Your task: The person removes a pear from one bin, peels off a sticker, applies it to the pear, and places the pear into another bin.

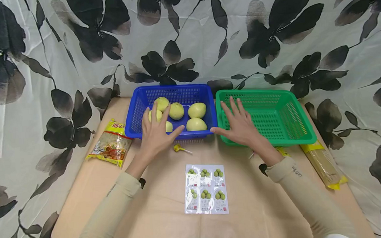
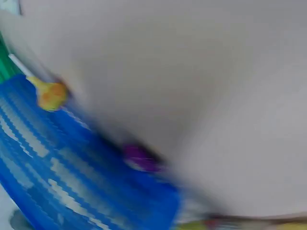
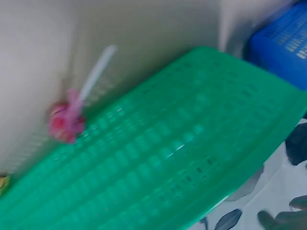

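Note:
My left hand [image 1: 155,134] is over the front left part of the blue basket [image 1: 211,110], fingers spread and nothing gripped. Several round yellow-green fruits [image 1: 196,124] lie in that basket, some partly hidden behind the fingers. My right hand [image 1: 240,128] reaches over the front left of the green basket [image 1: 296,139], its fingers also spread and its thumb pointing toward the blue basket. Whether either hand touches a rim, I cannot tell. At the corner of the right wrist view, blurred fingertips [image 3: 283,220] show. No fruit is visible in the green basket.
A yellow lollipop [image 1: 179,148] and a sheet of fruit stickers [image 1: 205,189] lie in front. A filled food bag [image 1: 110,144] is left, a noodle packet [image 1: 322,165] right. Wrist views add a purple candy [image 2: 140,158] and a pink lollipop [image 3: 66,120].

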Available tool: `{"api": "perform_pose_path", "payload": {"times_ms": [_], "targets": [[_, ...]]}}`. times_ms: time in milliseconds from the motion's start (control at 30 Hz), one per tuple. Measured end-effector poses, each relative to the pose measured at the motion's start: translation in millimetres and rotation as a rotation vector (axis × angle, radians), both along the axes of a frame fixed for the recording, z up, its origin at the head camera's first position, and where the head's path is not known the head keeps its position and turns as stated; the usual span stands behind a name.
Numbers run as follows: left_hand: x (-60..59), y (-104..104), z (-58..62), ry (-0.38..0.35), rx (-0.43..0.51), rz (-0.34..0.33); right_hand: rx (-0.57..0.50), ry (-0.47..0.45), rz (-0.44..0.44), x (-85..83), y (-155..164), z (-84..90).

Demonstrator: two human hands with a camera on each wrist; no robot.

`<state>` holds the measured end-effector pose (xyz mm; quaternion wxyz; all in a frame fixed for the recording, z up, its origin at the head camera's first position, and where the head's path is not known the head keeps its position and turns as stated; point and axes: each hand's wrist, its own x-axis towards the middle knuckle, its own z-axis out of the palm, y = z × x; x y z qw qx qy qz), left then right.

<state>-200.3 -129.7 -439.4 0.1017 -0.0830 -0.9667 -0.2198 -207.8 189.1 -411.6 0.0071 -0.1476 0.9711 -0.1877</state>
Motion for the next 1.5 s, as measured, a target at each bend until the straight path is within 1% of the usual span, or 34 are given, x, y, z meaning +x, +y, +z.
{"api": "perform_pose_path", "payload": {"times_ms": [133,233,300,367,433,500,600,733,800,867,933,1100,1233,1333,1400,1500], "targets": [[17.7,-28.5,-6.0,0.112,0.120,0.174,-0.106,0.006,0.056,-4.2,-17.9,8.9],[30.1,-42.9,-11.1,0.186,0.167,0.284,-0.191,-0.026,0.090,-11.9,-34.2,15.6],[37.1,-48.1,-14.7,0.183,0.177,0.340,-0.238,-0.050,0.117,-20.0,-46.4,18.8],[43.1,-50.6,-18.2,0.136,0.194,0.366,-0.264,-0.087,0.145,-28.6,-59.1,21.9],[46.7,-52.5,-22.3,0.060,0.232,0.367,-0.269,-0.123,0.188,-38.4,-72.1,23.6],[47.8,-55.0,-26.6,-0.025,0.297,0.349,-0.268,-0.165,0.227,-47.8,-84.8,23.6],[44.7,-63.4,-31.7,-0.115,0.462,0.312,-0.265,-0.223,0.275,-61.5,-104.9,23.6],[40.8,-74.5,-39.6,-0.198,0.667,0.268,-0.254,-0.284,0.315,-75.4,-126.5,19.1],[39.6,-77.8,-42.3,-0.237,0.726,0.257,-0.245,-0.319,0.336,-80.7,-135.0,16.7],[38.2,-78.4,-42.2,-0.266,0.769,0.243,-0.225,-0.351,0.356,-85.4,-142.1,15.1],[36.8,-77.4,-40.0,-0.285,0.784,0.234,-0.189,-0.371,0.376,-89.9,-147.5,14.8],[37.7,-76.6,-33.4,-0.315,0.755,0.232,-0.070,-0.387,0.437,-100.7,-160.6,12.5],[37.4,-76.6,-33.0,-0.330,0.747,0.245,-0.006,-0.431,0.469,-108.4,-166.2,7.9],[36.9,-77.2,-33.8,-0.333,0.763,0.247,0.029,-0.460,0.493,-112.8,-169.6,1.5],[36.6,-78.0,-33.6,-0.341,0.777,0.243,0.042,-0.463,0.516,-115.6,-171.5,-4.5],[36.2,-79.8,-33.1,-0.345,0.785,0.245,0.055,-0.468,0.528,-117.3,-175.6,-9.4]]}}
